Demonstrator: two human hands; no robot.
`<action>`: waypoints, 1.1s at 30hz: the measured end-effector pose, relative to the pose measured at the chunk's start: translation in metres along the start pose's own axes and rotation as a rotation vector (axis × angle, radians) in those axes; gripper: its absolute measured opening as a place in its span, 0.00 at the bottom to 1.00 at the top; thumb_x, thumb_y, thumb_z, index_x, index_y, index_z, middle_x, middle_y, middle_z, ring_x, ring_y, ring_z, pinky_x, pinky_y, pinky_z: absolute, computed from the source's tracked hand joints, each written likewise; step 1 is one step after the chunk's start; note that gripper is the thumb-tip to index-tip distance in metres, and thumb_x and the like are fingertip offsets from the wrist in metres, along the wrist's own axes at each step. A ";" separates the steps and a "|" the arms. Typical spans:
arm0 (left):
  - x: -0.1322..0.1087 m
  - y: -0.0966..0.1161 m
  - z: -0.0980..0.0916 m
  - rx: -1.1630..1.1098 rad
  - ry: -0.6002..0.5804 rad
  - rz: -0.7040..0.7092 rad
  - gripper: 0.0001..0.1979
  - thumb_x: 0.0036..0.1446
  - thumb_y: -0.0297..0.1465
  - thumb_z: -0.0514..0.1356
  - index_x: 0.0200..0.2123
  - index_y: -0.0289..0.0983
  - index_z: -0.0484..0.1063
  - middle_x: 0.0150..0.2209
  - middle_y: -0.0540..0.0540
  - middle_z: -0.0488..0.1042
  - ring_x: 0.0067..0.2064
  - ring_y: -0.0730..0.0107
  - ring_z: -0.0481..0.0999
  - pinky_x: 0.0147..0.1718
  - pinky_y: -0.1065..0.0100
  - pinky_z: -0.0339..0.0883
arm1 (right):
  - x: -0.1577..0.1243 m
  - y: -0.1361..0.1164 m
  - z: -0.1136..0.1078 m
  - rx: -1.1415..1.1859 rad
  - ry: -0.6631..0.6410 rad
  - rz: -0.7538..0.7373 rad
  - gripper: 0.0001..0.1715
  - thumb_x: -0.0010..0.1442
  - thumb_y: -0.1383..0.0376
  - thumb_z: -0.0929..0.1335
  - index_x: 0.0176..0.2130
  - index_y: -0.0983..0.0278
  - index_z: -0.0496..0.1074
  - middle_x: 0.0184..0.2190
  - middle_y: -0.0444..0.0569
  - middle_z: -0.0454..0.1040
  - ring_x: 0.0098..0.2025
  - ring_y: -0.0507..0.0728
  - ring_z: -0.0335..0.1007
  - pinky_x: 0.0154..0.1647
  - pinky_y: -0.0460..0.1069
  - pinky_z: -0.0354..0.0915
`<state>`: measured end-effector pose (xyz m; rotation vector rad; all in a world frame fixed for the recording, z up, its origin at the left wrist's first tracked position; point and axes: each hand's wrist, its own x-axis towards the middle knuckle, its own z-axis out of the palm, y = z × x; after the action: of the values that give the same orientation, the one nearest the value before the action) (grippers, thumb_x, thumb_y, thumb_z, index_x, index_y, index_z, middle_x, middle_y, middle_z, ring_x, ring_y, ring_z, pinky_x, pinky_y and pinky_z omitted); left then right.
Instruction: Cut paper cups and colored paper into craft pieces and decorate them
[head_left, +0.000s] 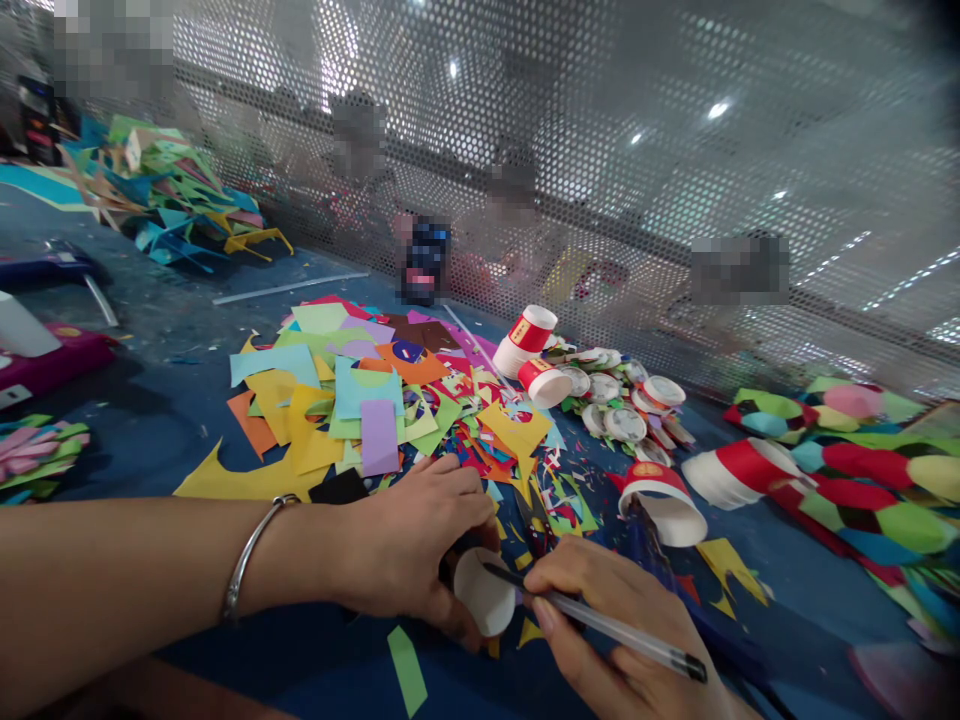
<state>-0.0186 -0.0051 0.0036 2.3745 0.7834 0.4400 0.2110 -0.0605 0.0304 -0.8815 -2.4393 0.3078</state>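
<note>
My left hand (420,545), with a silver bangle on its wrist, is closed around a small white paper disc (484,592) and holds it tilted above the blue table. In my right hand (607,620) is a pen (615,632) with a clear barrel and a black end cap. The pen's tip meets the upper face of the disc, near its middle. Just beyond my right hand lie scissors (538,525), partly hidden among paper scraps. A dark blue glue gun (675,590) rests to the right of that hand, its nozzle by a red-and-white paper cup (664,505).
Coloured paper scraps (367,380) spread over the middle. More paper cups (742,470) and a heap of cut round pieces (615,395) lie right of them. Bright paper crafts (877,480) fill the right edge; folded cut-outs (165,190) sit far left. A perforated metal screen (600,150) stands behind.
</note>
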 end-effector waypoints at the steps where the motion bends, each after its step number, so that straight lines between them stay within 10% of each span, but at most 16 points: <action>1: 0.000 0.000 0.000 0.001 0.001 -0.002 0.27 0.39 0.49 0.72 0.40 0.41 0.72 0.40 0.48 0.69 0.43 0.59 0.65 0.41 0.63 0.58 | 0.000 0.000 0.000 -0.002 0.003 -0.004 0.11 0.60 0.76 0.62 0.40 0.64 0.69 0.30 0.46 0.77 0.33 0.53 0.74 0.45 0.51 0.71; 33: 0.000 0.001 -0.002 -0.007 -0.012 0.000 0.27 0.39 0.48 0.72 0.40 0.41 0.72 0.40 0.48 0.69 0.44 0.59 0.66 0.41 0.63 0.59 | 0.003 -0.002 -0.001 -0.001 0.048 0.000 0.11 0.60 0.75 0.62 0.38 0.63 0.69 0.27 0.46 0.75 0.29 0.53 0.72 0.31 0.48 0.70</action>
<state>-0.0188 -0.0046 0.0062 2.3686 0.7752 0.4269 0.2086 -0.0597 0.0327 -0.8795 -2.3950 0.2822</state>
